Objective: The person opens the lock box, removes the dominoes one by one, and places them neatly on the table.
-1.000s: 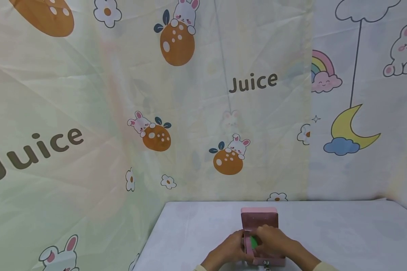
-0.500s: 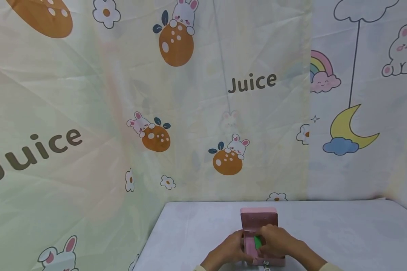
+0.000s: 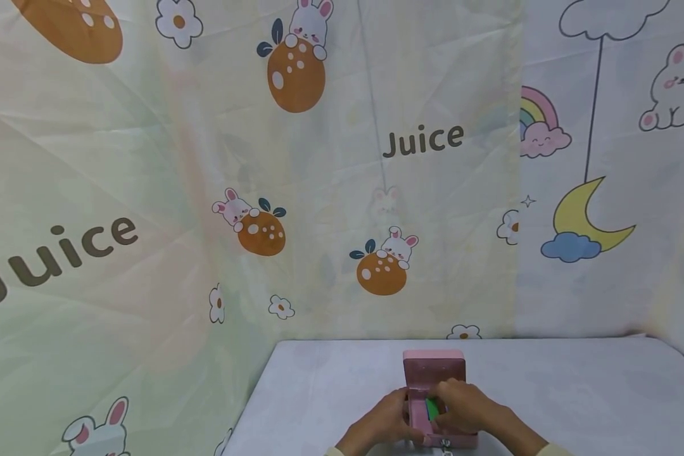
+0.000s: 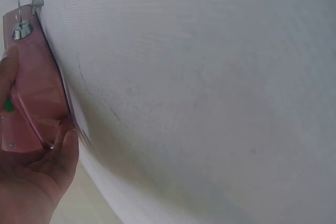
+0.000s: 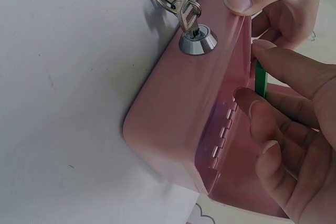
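Observation:
A pink metal cash box [image 3: 459,440] stands on the white table with its hinged lid [image 3: 435,369] raised at the back. My left hand [image 3: 384,418] grips the box's left wall, thumb over the rim and fingers outside, as the left wrist view [image 4: 37,182] also catches. Inside the box, my right hand [image 3: 466,405] pinches a flat green piece [image 5: 261,80] between thumb and fingers. The fingers hide much of this piece, so its kind is unclear. In the right wrist view, a round metal lock [image 5: 198,44] sits on the front wall, with keys [image 5: 188,13] in it.
The white tabletop [image 3: 570,392] stretches out on both sides of the box. Behind it hangs a printed curtain [image 3: 319,158] with rabbits and oranges; another patterned sheet [image 3: 621,297] covers the right side.
My right hand has shifted slightly right with the green piece, which now stands at a steeper angle. The left hand keeps its grip on the box.

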Motion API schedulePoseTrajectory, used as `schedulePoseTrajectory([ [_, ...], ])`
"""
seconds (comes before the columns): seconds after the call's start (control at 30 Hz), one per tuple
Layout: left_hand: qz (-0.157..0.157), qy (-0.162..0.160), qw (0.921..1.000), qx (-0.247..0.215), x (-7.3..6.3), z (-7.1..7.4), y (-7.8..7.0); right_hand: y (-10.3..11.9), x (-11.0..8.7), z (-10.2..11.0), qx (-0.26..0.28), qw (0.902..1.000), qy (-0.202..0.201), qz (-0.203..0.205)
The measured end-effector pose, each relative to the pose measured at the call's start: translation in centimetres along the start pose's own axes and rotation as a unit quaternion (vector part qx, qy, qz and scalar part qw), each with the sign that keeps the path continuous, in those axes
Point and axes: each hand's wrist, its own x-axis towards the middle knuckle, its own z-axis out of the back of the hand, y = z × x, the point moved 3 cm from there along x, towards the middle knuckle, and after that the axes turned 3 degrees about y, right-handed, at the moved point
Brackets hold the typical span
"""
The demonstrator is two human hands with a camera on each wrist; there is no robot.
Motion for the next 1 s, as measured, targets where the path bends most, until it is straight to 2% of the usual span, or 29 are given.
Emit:
schedulePoseTrajectory([
  [0.5,0.019,0.008,0.9995,-0.025,0.2,-0.2,0.6,-0.4,-0.6,0.5,0.008,0.9999,-0.003,-0.013],
  [0.77,0.015,0.008,0.9994,-0.030,0.2,-0.3,0.8,-0.7,-1.0,0.7,0.009,0.9998,-0.002,-0.019],
  [1.0,-0.004,0.012,0.9991,-0.041,0.4,-0.3,0.9,-0.7,-1.0,1.3,0.020,0.9994,0.002,-0.029],
])
